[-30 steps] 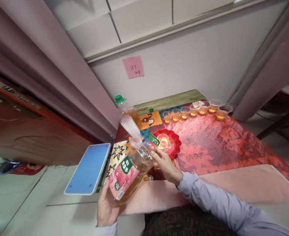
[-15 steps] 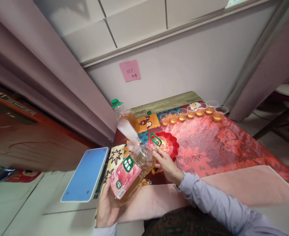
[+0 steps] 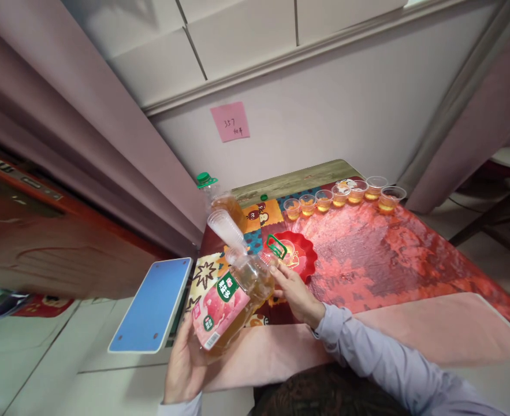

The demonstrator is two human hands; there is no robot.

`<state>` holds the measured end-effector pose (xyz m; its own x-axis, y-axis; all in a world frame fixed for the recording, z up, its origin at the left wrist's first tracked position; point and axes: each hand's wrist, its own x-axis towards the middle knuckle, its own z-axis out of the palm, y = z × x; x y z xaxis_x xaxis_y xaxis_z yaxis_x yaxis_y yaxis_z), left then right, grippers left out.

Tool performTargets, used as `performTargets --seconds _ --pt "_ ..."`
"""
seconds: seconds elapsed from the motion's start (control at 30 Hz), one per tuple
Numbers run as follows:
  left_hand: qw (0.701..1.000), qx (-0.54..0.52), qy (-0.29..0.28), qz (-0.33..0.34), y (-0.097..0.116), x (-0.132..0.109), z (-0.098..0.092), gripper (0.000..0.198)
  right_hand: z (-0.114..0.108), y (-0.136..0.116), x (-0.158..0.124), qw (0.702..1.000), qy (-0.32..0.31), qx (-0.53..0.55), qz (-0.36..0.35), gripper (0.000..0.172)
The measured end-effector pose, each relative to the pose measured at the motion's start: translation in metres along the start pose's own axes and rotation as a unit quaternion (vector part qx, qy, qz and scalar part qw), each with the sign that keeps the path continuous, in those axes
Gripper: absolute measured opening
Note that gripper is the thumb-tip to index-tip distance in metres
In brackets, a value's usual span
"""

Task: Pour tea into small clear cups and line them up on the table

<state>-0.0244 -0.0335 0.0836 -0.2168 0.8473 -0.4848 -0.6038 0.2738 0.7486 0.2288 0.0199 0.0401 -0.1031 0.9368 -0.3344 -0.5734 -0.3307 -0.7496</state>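
Note:
My left hand [image 3: 185, 365] is closed around the base of a large juice bottle [image 3: 222, 309] with a pink label. My right hand [image 3: 297, 293] grips the same bottle near its neck. The bottle lies tilted, its neck with a green carrying ring [image 3: 276, 247] pointing over a red scalloped plate [image 3: 310, 260]. Inside that plate, partly hidden behind the neck, is a clear plastic cup [image 3: 290, 249]. Whether juice is flowing I cannot tell. Just beyond the bottle stands a leaning stack of clear cups [image 3: 226, 227].
Several clear cups [image 3: 323, 200] holding amber juice line the table's far side. A second juice bottle [image 3: 229, 207] with a green cap stands at the back left, near a loose green cap [image 3: 264, 197]. A blue stool [image 3: 151, 306] is left of the table [image 3: 380, 260].
The bottle has tipped slightly further, and its amber juice reaches more into the shoulder. My left hand has shifted a little left with the base. My right hand stays about where it was.

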Motion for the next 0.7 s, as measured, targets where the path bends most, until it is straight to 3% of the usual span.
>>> performTargets --seconds 0.5,0.7 --pt "0.992 -0.06 -0.09 -0.06 0.0 0.014 -0.024 0.064 0.001 -0.002 -0.002 1.0 0.012 0.004 0.015 0.04" --pt "0.994 -0.039 -0.098 -0.042 0.004 0.008 -0.014 0.056 0.0 0.0 -0.001 1.0 0.012 0.007 0.01 0.045"
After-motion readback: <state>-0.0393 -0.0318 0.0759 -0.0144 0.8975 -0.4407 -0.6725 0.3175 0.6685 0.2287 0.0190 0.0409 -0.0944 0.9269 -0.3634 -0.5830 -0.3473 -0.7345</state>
